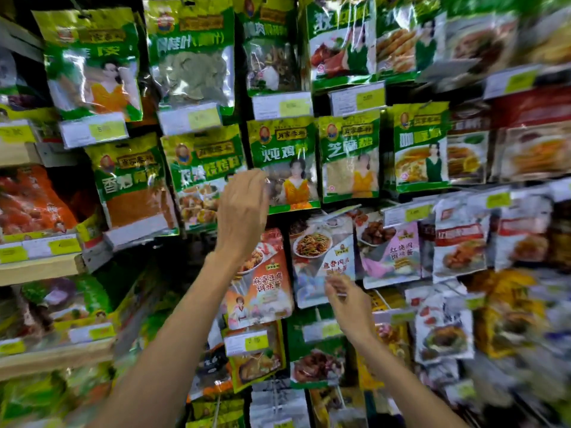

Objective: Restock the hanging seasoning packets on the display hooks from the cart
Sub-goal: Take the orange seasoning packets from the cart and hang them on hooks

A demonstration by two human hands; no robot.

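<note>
Green packet (282, 162) reads "炖鸡", its right neighbour (350, 156) "芝麻", pink packet (392, 254) "红烧肉".

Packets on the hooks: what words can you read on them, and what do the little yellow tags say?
"炖鸡": on the middle green packet.
"芝麻": on the next green packet, to its right.
"麻婆豆腐": on the red packet.
"鱼香肉": on the noodle-plate packet; the rest is blurred.
"红烧肉": on the pink packet.
The yellow price tags, the brand badges and all other packets are too blurred to read.
</note>
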